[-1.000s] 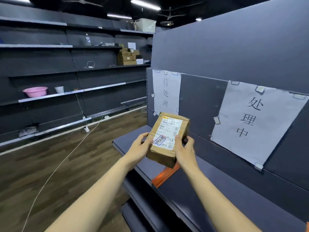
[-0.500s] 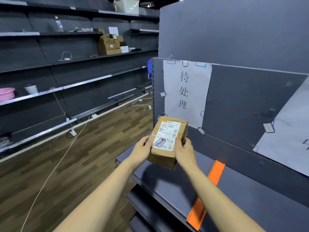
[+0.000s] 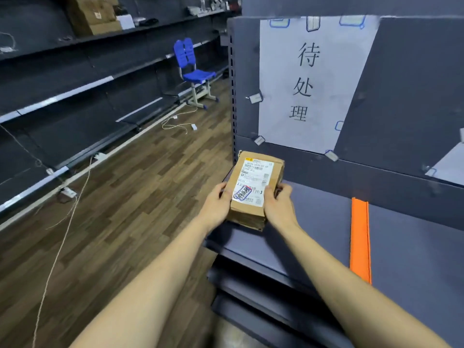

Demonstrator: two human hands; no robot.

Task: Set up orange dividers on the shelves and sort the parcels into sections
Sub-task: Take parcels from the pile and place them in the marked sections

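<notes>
Dark grey shelf [image 3: 313,222] carries one orange divider [image 3: 360,237], lying flat. Left of it, the left hand [image 3: 218,206] and right hand [image 3: 278,206] hold a brown parcel [image 3: 256,189], fingers clamped on its two sides, under a white paper sign [image 3: 311,81].

Dark shelving [image 3: 75,79], wood floor [image 3: 130,197] — blue chair [image 3: 193,71] (far end).

"待处理" on paper sign [image 3: 311,81] (handwritten)

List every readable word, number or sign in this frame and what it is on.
"待处理": white paper sign taped to the shelf back panel.
Shipping label on the parcel held by the left hand and right hand: print and stamp too blurred to read.
Second paper at right: no text visible.
</notes>
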